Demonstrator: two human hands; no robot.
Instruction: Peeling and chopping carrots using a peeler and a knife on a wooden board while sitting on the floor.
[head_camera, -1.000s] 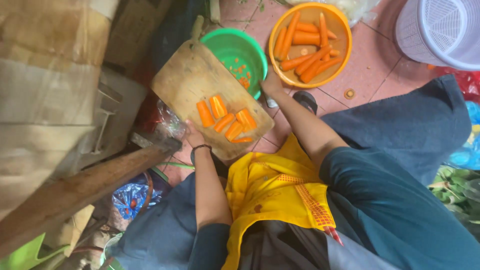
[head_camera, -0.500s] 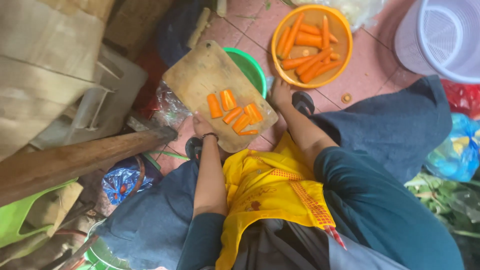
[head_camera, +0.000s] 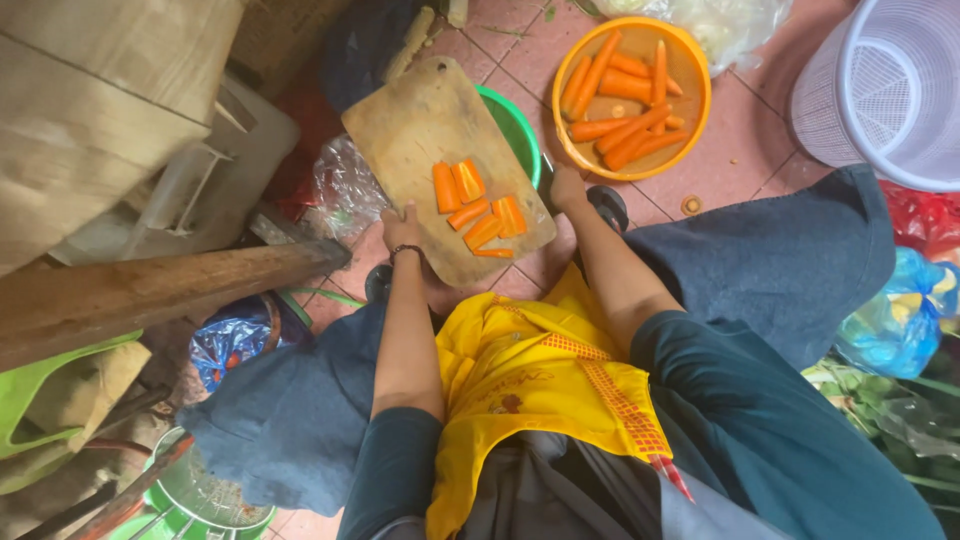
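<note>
A wooden cutting board (head_camera: 425, 125) lies over a green basin (head_camera: 518, 128) on the tiled floor, with several cut carrot pieces (head_camera: 475, 208) on its near half. My left hand (head_camera: 402, 228) grips the board's near left edge. My right hand (head_camera: 567, 188) holds the board's right edge beside the basin. An orange bowl (head_camera: 690, 90) of peeled whole carrots (head_camera: 620, 95) sits just beyond my right hand.
A white plastic basket (head_camera: 880, 90) stands at the far right. A wooden beam (head_camera: 150, 295) and a plastic chair lie to the left. Plastic bags, blue (head_camera: 905, 300) and red (head_camera: 925, 220), sit at the right. My knees in blue trousers flank a yellow apron (head_camera: 530, 370).
The board with the carrot pieces has shifted so it covers more of the green basin. Both hands stayed on its edges.
</note>
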